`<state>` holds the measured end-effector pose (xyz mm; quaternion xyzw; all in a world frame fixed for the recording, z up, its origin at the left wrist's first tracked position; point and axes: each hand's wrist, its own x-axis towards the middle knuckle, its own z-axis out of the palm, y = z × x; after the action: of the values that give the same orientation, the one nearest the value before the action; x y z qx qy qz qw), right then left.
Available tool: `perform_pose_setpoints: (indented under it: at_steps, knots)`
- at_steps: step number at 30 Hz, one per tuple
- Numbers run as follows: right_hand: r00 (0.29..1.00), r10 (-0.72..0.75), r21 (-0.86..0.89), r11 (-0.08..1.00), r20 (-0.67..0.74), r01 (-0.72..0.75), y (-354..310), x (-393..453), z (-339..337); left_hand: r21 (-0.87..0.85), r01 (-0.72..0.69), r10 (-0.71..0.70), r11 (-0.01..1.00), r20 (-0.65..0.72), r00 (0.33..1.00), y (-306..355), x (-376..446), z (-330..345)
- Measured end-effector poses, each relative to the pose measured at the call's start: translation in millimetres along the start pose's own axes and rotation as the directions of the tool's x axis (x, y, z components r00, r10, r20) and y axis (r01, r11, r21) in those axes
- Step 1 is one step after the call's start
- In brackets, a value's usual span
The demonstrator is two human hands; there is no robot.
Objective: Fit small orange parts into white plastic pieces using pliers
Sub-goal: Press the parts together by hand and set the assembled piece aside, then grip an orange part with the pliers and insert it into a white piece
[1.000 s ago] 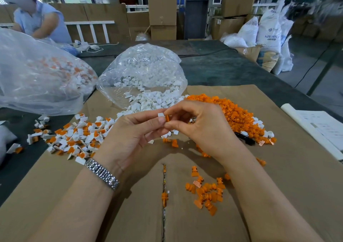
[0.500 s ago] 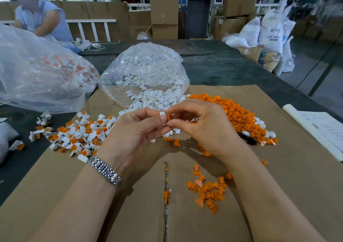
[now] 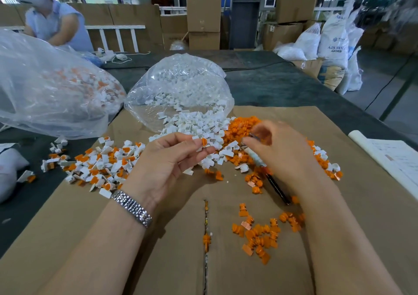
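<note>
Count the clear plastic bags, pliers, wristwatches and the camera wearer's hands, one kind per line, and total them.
Clear plastic bags: 2
Pliers: 1
Wristwatch: 1
Hands, left and right: 2
Total: 6

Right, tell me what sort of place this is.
Probably a factory or warehouse assembly bench: stacked cardboard boxes and white resin sacks line the back, and clear bags of white plastic pieces spill beside a pile of orange parts on the table.
</note>
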<state>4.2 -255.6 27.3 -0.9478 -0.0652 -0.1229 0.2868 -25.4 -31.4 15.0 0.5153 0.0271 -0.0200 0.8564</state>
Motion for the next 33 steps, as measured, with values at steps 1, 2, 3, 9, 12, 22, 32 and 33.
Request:
perform_pose_setpoints:
  at_steps: [1,2,3,9,12,22,32,33]
  knots:
    - [0.991,0.115,-0.154,0.983,0.062,-0.105,6,1,-1,-0.009,-0.001,0.001,1.0,-0.007,1.0,0,1,-1]
    - [0.968,0.213,-0.25,0.952,0.13,-0.176,10,1,-1,-0.013,-0.004,0.004,1.0,-0.008,1.0,0,1,-1]
    - [0.944,0.274,-0.301,0.93,0.183,-0.212,12,1,0,-0.012,-0.009,0.009,1.0,-0.009,1.0,0,2,-2]
    - [0.944,0.273,-0.375,0.908,0.185,-0.189,8,-2,3,0.015,-0.038,0.038,0.999,-0.021,0.999,1,3,-2]
    - [0.967,0.217,-0.302,0.938,0.132,-0.17,6,-2,2,-0.001,-0.045,0.045,0.999,-0.038,0.998,2,2,0]
    - [0.958,-0.086,0.337,0.941,0.275,-0.012,-20,-12,-23,-0.07,-0.101,0.095,0.992,-0.081,0.992,2,2,1]
    - [0.872,-0.204,0.261,0.961,0.445,0.092,-36,-24,-15,-0.034,-0.132,0.129,0.991,-0.08,0.988,2,3,3]
    - [0.871,-0.208,0.253,0.962,0.445,0.101,-36,-25,-15,-0.035,-0.134,0.13,0.99,-0.084,0.988,1,3,3]
